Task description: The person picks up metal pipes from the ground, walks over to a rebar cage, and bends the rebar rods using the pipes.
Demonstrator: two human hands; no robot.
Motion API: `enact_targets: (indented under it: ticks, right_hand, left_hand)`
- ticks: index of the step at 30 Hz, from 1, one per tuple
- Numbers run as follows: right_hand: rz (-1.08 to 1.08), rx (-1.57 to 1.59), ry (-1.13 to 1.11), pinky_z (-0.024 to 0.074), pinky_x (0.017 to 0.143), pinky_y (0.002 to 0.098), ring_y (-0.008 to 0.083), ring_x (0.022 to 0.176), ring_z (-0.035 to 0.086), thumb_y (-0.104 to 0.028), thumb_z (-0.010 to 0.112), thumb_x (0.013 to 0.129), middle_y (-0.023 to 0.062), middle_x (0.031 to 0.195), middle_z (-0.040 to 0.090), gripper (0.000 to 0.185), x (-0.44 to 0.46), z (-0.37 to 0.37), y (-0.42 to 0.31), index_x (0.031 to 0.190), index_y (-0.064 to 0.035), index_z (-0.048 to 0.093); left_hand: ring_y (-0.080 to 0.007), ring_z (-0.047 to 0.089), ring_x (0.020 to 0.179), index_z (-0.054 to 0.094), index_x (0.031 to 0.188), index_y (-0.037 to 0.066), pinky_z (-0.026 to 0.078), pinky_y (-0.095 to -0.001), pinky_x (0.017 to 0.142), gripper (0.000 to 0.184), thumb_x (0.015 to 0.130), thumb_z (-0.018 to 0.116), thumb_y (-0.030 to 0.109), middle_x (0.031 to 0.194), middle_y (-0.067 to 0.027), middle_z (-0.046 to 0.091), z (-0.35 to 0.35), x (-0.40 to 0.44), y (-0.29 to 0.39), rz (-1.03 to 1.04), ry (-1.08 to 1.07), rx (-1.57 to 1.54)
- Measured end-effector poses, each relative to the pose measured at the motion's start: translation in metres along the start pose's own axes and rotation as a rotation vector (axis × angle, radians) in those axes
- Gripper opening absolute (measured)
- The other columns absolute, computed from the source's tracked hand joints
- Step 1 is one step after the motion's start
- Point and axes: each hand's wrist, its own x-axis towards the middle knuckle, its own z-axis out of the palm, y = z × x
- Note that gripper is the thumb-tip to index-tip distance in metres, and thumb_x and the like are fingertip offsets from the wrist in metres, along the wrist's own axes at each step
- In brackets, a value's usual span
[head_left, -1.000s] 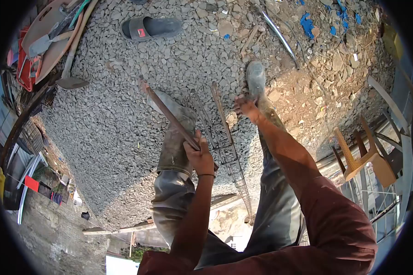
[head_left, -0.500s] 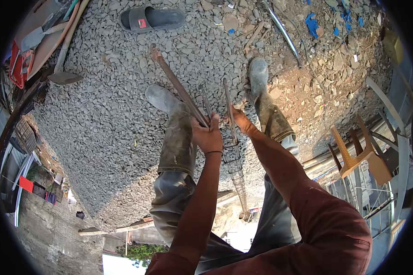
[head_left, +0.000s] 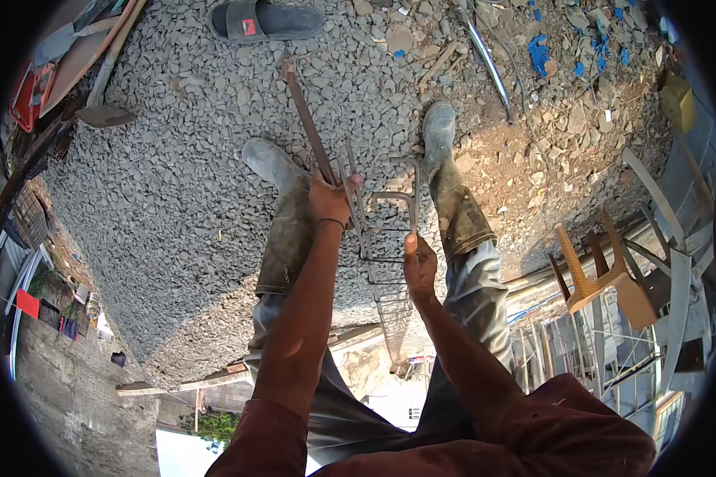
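Observation:
My left hand [head_left: 330,197] is closed around the lower end of a long rusty metal bar [head_left: 305,119] with a forked-looking head. A thin rebar end passes beside its fingers. My right hand [head_left: 420,269] is closed on a rebar rod [head_left: 412,208] of the cage, just below its bent, hook-like end. The rebar cage [head_left: 391,312], of long rods tied with square stirrups, runs back between my legs. My rubber boots [head_left: 298,230] stand on either side of it. How the bar's lower end meets the cage is hidden by my left hand.
Grey gravel [head_left: 175,175] covers the ground, with rubble and blue scraps at upper right. A black slipper [head_left: 282,22] and a shiny metal tube [head_left: 489,63] lie ahead. A hoe [head_left: 103,111] is at left; a tipped brown chair [head_left: 597,278] is at right.
My hands have moved apart. The left, with the rusty bar, shifted up and left; the right moved down along the cage. Bent rod ends now show between them.

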Motion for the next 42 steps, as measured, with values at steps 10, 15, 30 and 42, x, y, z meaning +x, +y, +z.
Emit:
enact_targets:
  ticks: [10,15,30,42]
  right_hand:
    - [-0.229,-0.135,0.126,0.0334,0.054,0.0288,0.0079,0.061,0.037,-0.036,0.054,0.102,-0.0015,0.061,0.042,0.046,0.035,-0.018,-0.007,0.076,0.0017,0.056]
    - [-0.073,-0.242,0.19,0.0415,0.06,0.0323,0.0155,0.061,0.046,-0.045,0.059,0.097,0.0092,0.061,0.053,0.052,0.078,-0.002,0.005,0.081,0.0035,0.064]
    - [0.27,-0.275,0.015,0.0466,0.082,0.036,0.0261,0.08,0.062,-0.066,0.034,0.098,0.0146,0.085,0.07,0.078,0.168,-0.056,-0.012,0.094,0.0047,0.068]
    - [0.235,-0.081,-0.263,0.0357,0.054,0.0282,0.0159,0.054,0.045,-0.073,0.029,0.095,0.0037,0.055,0.046,0.077,0.127,-0.048,-0.002,0.06,-0.0087,0.052]
  left_hand:
    - [-0.0177,0.066,0.073,0.05,0.105,-0.002,0.054,-0.0312,0.066,0.033,0.09,0.071,0.019,0.091,-0.0122,0.068,-0.019,-0.041,0.022,0.05,-0.104,0.112]
    - [-0.0176,0.064,0.1,0.047,0.118,-0.003,0.05,-0.0311,0.087,0.043,0.093,0.069,0.025,0.119,-0.0192,0.066,0.004,-0.102,0.019,0.124,-0.046,-0.223]
    - [-0.0119,0.059,0.069,0.054,0.095,0.007,0.044,-0.0267,0.058,0.017,0.097,0.064,0.02,0.083,-0.0054,0.066,0.055,-0.038,0.016,0.029,-0.087,-0.532]
    - [-0.0147,0.064,0.067,0.053,0.098,0.003,0.045,-0.0269,0.052,0.027,0.093,0.07,0.023,0.082,-0.009,0.068,0.044,-0.032,0.025,0.007,0.015,-0.425]
